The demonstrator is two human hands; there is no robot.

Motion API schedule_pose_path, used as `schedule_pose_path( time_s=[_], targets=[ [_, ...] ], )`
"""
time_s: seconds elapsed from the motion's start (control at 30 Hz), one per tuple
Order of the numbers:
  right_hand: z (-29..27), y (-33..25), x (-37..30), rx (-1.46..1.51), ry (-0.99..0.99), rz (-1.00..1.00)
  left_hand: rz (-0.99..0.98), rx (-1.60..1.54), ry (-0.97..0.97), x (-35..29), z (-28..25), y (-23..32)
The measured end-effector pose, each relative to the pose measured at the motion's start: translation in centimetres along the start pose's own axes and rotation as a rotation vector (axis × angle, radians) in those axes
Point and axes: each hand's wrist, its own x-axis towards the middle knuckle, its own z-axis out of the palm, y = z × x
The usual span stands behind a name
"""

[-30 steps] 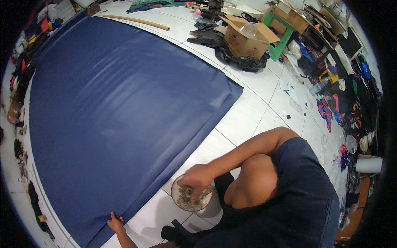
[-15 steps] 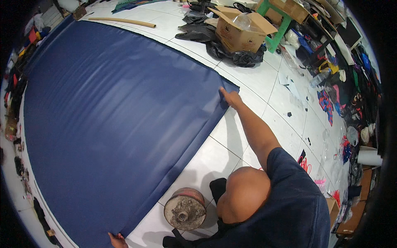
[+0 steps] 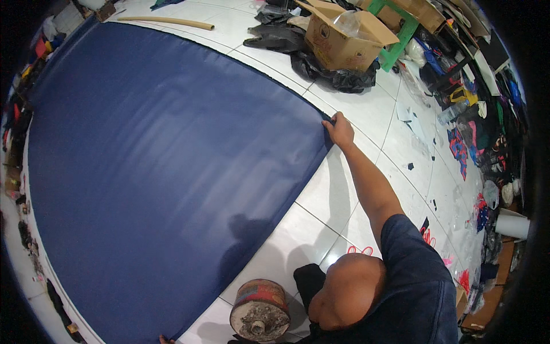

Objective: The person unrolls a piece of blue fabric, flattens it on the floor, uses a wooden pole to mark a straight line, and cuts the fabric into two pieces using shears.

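"What does the head view show?"

"A person's right hand [image 3: 342, 131], thumb and fingers pinched on the far right corner of a navy sheet [image 3: 160, 160], arm outstretched. The sheet lies spread across white floor tiles [image 3: 292, 229]."

"And the left hand [image 3: 165, 340]?"

"Just its fingertips appear, at the sheet's near corner by the lower edge; from where I stand, I can't tell whether they grip."

"Nearby?"

"A grimy round canister [image 3: 259, 312] stands beside the sheet; a tan rod [image 3: 166, 22] lies beyond its far edge."
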Motion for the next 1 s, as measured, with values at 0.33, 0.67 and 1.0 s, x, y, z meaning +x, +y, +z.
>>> schedule_pose_path(
  time_s=[0.33,0.67,1.0],
  targets=[
    [-0.3,5.9,2.5,0.114,-0.169,0.135,-0.275,-0.317,-0.079,-3.7,1.7,3.8],
    [0.1,4.8,0.6,0.511,-0.141,0.358,0.167,0.154,0.003,-6.3,1.7,5.1],
    [0.7,4.7,1.4,0.495,-0.133,0.377,0.438,0.636,-0.261,-1.5,-1.5,0.2]
  ],
)
